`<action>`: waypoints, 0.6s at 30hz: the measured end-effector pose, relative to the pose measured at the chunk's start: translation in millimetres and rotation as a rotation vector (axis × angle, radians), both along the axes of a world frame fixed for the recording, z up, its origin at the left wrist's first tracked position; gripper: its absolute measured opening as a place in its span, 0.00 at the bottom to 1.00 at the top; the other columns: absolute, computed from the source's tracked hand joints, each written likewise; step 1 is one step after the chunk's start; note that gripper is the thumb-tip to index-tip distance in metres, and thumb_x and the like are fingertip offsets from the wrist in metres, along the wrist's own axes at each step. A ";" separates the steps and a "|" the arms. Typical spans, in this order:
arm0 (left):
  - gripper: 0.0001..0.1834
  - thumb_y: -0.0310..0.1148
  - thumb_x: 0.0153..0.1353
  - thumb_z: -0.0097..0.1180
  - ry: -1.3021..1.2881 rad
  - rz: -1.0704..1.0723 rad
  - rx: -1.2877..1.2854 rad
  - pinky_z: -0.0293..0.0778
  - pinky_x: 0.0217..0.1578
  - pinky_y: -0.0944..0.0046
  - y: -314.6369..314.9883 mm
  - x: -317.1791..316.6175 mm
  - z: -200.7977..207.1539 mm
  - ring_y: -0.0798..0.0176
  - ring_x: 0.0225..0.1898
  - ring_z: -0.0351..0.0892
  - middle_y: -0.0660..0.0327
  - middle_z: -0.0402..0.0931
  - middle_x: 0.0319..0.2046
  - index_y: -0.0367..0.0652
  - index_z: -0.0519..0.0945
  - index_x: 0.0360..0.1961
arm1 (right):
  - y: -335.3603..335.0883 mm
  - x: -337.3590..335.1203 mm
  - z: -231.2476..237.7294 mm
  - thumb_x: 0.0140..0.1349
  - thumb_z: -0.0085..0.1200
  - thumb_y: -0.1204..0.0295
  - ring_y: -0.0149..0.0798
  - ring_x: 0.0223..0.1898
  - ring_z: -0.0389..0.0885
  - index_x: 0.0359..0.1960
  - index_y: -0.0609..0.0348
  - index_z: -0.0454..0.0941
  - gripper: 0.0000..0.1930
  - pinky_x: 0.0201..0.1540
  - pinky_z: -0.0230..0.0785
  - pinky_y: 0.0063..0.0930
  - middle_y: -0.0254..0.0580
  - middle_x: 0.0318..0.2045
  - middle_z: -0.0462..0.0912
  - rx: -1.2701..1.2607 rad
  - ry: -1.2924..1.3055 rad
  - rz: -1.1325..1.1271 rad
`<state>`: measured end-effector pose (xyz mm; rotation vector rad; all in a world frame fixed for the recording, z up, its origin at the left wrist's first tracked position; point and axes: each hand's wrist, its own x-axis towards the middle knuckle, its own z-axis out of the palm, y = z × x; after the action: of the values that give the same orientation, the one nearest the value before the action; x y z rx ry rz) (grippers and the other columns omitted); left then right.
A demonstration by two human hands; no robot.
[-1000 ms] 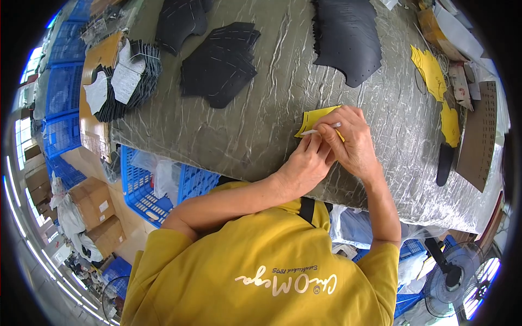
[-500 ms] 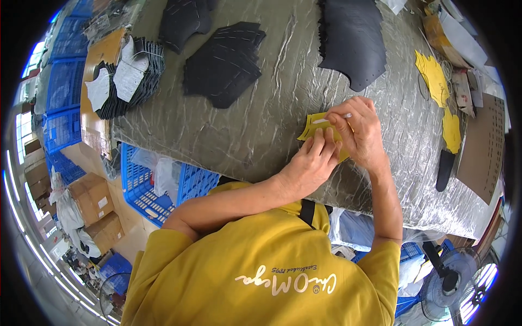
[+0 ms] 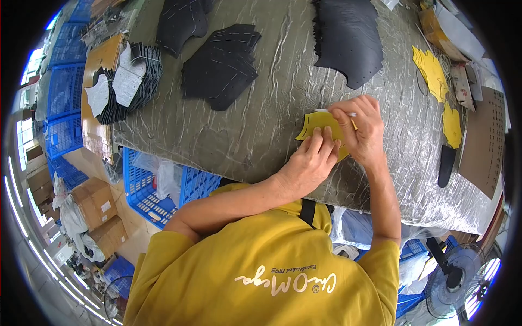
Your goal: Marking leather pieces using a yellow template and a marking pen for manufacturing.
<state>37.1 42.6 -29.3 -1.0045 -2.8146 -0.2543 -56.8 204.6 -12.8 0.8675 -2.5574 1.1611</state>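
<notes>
Left hand: fingers slightly spread, gripping nothing, pressing the yellow piece onto the desk. Right: right hand, fingers pinched on a white pen at the piece's far edge. Step appears to be edge tracing; next stroke calls for steady left pressure.

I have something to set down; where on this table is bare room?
Bare tabletop lies left of the yellow piece, below the fanned black pieces; another patch lies between the right hand and the black strip. Crowded: the right edge, with yellow cutouts and cardboard.
</notes>
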 end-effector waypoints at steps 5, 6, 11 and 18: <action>0.24 0.33 0.61 0.56 -0.022 0.001 -0.005 0.79 0.56 0.61 -0.5 -1.3 3.8 0.44 0.58 0.74 0.41 0.73 0.56 0.34 0.77 0.58 | 31.1 20.5 0.5 0.66 0.61 0.74 0.37 0.33 0.80 0.35 0.57 0.83 0.02 0.49 0.66 0.34 0.33 0.31 0.85 -0.017 -0.040 -0.221; 0.24 0.32 0.60 0.56 -0.032 0.003 -0.022 0.79 0.55 0.61 -1.4 -1.3 4.4 0.44 0.58 0.74 0.41 0.73 0.57 0.34 0.78 0.58 | 35.3 23.8 -0.9 0.67 0.60 0.74 0.37 0.32 0.80 0.35 0.57 0.83 0.03 0.50 0.66 0.34 0.33 0.31 0.85 -0.028 -0.056 -0.266; 0.25 0.30 0.60 0.56 -0.018 -0.002 -0.016 0.82 0.50 0.64 -1.8 -2.9 4.1 0.47 0.59 0.74 0.44 0.72 0.58 0.37 0.78 0.59 | 41.6 30.1 -1.7 0.69 0.59 0.73 0.37 0.32 0.80 0.35 0.57 0.84 0.04 0.51 0.66 0.34 0.33 0.30 0.85 -0.015 -0.059 -0.357; 0.27 0.26 0.57 0.58 -0.048 0.013 0.005 0.84 0.47 0.64 0.9 -3.6 3.8 0.47 0.59 0.75 0.46 0.73 0.57 0.39 0.77 0.60 | 40.0 26.9 -5.5 0.67 0.60 0.74 0.37 0.29 0.78 0.36 0.55 0.83 0.01 0.50 0.65 0.35 0.31 0.30 0.85 -0.015 0.015 -0.341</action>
<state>33.6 43.5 -25.5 -0.9912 -2.8612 -0.2878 -29.8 244.6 -18.4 0.4094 -2.5480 1.0611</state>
